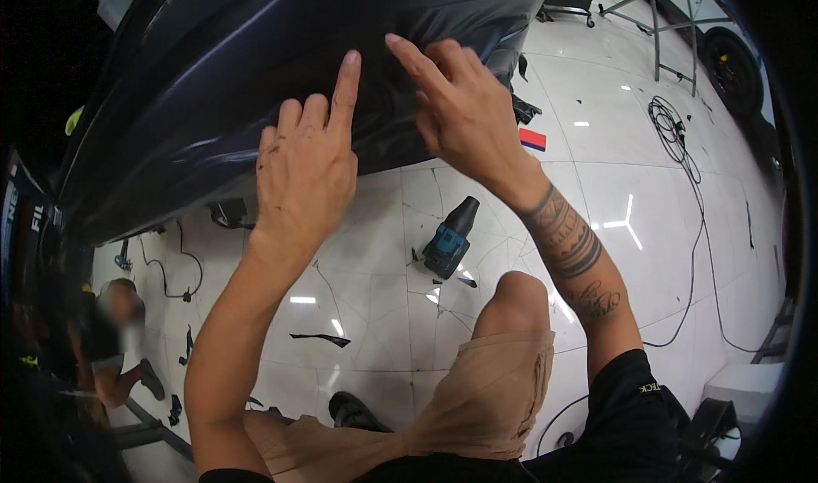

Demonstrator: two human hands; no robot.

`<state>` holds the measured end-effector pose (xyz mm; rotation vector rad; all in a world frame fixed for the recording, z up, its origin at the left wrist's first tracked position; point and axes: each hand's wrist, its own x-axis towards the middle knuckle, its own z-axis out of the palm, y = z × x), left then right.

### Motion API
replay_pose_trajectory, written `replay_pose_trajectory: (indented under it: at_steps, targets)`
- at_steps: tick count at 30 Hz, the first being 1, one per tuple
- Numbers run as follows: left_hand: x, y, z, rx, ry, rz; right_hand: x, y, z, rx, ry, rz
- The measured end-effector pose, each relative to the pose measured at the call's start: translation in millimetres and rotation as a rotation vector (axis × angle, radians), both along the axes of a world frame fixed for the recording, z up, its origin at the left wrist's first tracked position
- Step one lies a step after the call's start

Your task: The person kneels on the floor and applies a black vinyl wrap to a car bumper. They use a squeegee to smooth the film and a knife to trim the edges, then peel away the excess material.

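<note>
A glossy dark film (221, 66) covers a vehicle body panel in front of me, stretched smooth at the left and wrinkled toward its right end. My left hand (307, 159) is at the film with its index finger stretched out and the other fingers bent. My right hand (464, 104) is beside it, index finger pointing up and left, the rest curled and slightly blurred. I see nothing held in either hand. Whether the fingertips press on the film or hover just off it is hard to tell.
A blue and black cordless blower (450, 240) lies on the tiled floor (366, 219) below the panel. Dark film scraps (320, 340) are scattered around. A red and blue flat piece (532, 139), a coiled cable (673, 134) and a metal stand (656, 23) are at right. Another person (106, 338) crouches lower left.
</note>
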<state>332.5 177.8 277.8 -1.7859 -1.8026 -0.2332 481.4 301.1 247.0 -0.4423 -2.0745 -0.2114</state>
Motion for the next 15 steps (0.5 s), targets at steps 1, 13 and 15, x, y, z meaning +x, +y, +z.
replay_pose_trajectory:
  at_steps: [1,13,15]
  targets:
    - [0,1,1,-0.009,0.004,0.015,-3,6,-1,0.055,0.001,-0.003]
    - [-3,16,-12,0.052,0.023,0.046,-22,11,-12,0.150,0.015,-0.035]
    - [-8,19,-14,0.079,-0.035,-0.018,-27,9,-15,0.130,0.033,-0.049]
